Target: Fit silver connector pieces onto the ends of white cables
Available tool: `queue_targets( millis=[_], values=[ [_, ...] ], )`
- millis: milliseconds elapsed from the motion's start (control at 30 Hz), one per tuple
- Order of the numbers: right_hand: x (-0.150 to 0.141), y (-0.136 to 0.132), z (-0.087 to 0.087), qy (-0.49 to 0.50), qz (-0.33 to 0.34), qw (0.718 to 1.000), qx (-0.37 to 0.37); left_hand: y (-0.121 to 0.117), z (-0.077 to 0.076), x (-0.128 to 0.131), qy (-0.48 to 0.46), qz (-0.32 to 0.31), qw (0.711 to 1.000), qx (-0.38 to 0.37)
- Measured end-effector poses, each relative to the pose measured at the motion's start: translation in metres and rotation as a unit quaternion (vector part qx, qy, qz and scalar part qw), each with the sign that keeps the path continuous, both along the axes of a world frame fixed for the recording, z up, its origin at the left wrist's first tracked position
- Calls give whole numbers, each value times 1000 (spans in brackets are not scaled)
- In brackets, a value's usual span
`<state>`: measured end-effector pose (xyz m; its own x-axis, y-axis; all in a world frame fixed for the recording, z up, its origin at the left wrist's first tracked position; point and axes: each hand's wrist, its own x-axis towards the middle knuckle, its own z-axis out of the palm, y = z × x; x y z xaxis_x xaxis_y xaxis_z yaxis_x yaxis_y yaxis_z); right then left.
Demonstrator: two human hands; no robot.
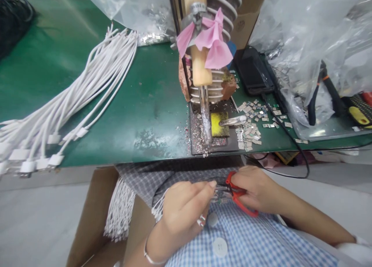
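My left hand (186,209) is closed around thin white cables (158,207). Stripped ends with small coloured wires (201,220) poke out below its fingers. In my right hand (258,187) is a pair of red-handled scissors (245,205), its fingers around the handles. The metal blades point left, close to my left fingertips; small, blurred pieces between them and my left hand cannot be made out. Both hands are over my lap, below the table's front edge.
On the green table (145,92), a bundle of white cables (95,77) lies left. A soldering iron (203,73) rests in its coil stand beside a yellow sponge (220,123). Small connectors (250,135), a phone (255,73) and pliers (322,88) are right. A box (90,216) stands below.
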<state>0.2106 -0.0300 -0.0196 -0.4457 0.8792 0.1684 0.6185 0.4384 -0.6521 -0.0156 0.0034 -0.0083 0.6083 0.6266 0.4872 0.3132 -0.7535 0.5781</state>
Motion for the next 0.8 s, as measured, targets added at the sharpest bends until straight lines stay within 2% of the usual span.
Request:
queue_targets(
  millis=[100, 167, 200, 267, 333, 400, 433, 500, 633, 800],
  values=[
    [1, 2, 0, -9, -1, 1000, 28, 1, 2, 2, -25, -4, 999, -40],
    [1, 4, 0, -14, 0, 999, 44, 1, 4, 2, -59, -13, 992, -110],
    [1, 4, 0, -15, 1, 999, 51, 1, 4, 3, -79, -21, 982, -169],
    [-1, 5, -2, -6, 0, 998, 57, -1, 3, 4, -133, -43, 938, -317],
    [-6, 4, -7, 20, -12, 998, 56, -5, -1, 5, -199, -52, 868, -451],
    [-13, 1, -12, 60, -29, 997, 28, -9, -6, 8, -259, -40, 816, -516],
    [-18, -1, -14, 90, -36, 995, -2, -11, -8, 10, -277, -27, 807, -521],
    [-28, -6, -19, 166, -47, 981, -93, -13, -12, 12, -285, 11, 818, -500],
    [-45, -14, -22, 298, -81, 907, -287, -17, -17, 14, -264, 90, 856, -434],
    [-54, -19, -20, 380, -105, 806, -442, -19, -19, 18, -253, 95, 864, -425]
  ],
)
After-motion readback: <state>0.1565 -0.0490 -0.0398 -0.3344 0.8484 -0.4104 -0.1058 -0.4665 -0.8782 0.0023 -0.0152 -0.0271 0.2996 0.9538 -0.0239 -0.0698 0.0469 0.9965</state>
